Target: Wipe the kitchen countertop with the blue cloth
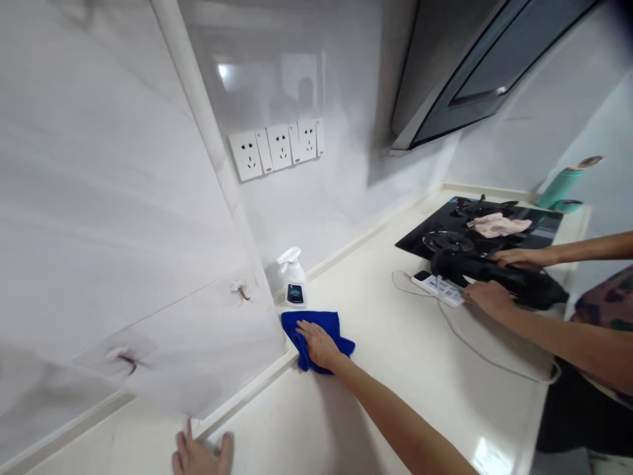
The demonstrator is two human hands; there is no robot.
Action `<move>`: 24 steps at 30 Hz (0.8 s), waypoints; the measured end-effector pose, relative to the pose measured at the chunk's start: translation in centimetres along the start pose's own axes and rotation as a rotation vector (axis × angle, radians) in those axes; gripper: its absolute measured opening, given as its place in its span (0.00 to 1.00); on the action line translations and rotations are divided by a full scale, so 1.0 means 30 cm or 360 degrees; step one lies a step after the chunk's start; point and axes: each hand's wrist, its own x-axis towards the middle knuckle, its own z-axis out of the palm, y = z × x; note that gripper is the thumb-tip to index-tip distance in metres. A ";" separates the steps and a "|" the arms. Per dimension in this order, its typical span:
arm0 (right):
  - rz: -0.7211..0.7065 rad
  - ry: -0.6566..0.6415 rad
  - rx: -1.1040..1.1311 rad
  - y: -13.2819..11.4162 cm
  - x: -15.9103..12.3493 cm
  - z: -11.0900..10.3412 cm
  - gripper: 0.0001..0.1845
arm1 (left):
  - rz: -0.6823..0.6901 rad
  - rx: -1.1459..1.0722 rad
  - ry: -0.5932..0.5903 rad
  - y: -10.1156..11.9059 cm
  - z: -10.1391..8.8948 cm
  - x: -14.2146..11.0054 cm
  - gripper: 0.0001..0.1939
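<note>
My right hand [318,344] grips a blue cloth [324,323], pressing it against the pale countertop beside the wall corner. The fingers lie over the cloth, which bunches around them; their undersides are hidden. Just behind the cloth stands a white spray bottle [295,282] with a dark label, upright by the wall. At the bottom edge of the view, my left hand [200,455] rests near the foot of the left wall. Its fingers are spread and nothing is in them; part of this hand is cut off.
At right, another person's hands [489,300] handle a black object [514,280] in front of the hob [410,243]. A white power strip [438,289] and its cable lie nearby. A pale cloth [499,225] rests on the hob, under the range hood [475,72]. Wall sockets [279,146] sit above the bottle.
</note>
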 end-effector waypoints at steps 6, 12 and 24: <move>-0.0010 -0.0097 -0.0093 -0.128 -0.441 0.005 0.37 | 0.0060 -0.0220 0.0052 0.018 -0.064 -0.028 0.43; -0.0077 -0.0039 -0.0051 -0.441 -0.704 0.132 0.38 | 0.0344 -0.0982 0.0164 0.206 -0.136 -0.311 0.28; -0.0060 0.0673 0.0225 -0.341 -0.974 0.135 0.25 | 0.1087 -0.0821 -0.0280 0.163 -0.011 -0.606 0.24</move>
